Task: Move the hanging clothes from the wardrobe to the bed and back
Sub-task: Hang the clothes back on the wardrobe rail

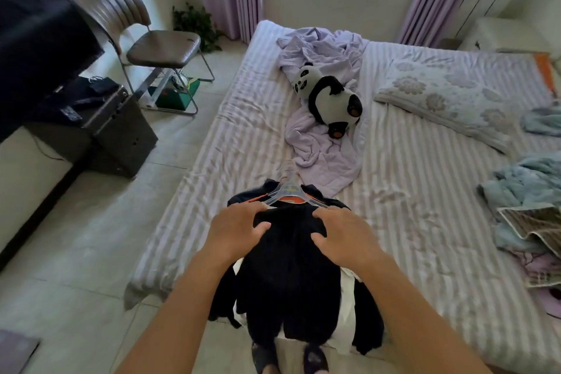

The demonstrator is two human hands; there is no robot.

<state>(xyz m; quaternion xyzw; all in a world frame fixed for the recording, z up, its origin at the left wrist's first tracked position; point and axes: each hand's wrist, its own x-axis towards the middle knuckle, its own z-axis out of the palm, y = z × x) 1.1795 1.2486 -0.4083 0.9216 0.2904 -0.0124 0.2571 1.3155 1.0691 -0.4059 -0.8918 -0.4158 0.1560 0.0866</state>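
Both hands grasp a bundle of black clothes (288,267) at its shoulders, over the near edge of the bed (409,191). The left hand (236,229) curls its fingers over the left shoulder of the top garment, thumb pressed into the dark cloth, and the right hand (341,235) does the same on the right shoulder, so each hand clutches fabric. Between and just beyond the hands lies a clear plastic hanger (291,191), its hook pointing away toward the middle of the bed, with a strip of orange showing at the collar beneath it. The upper part of the bundle rests on the striped lilac sheet while the lower part hangs past the bed's near edge, down toward the floor, where something white shows under the black layers. Farther along the bed, a crumpled lilac cloth (321,155) runs from just beyond the hanger toward the far edge, and a panda plush toy (331,100) lies on it. A flowered pillow (449,97) sits toward the right side of the bed, and pale blue fabric (528,185) is heaped at the right edge. On the floor beside the bed's left edge stands a brown chair (151,42).
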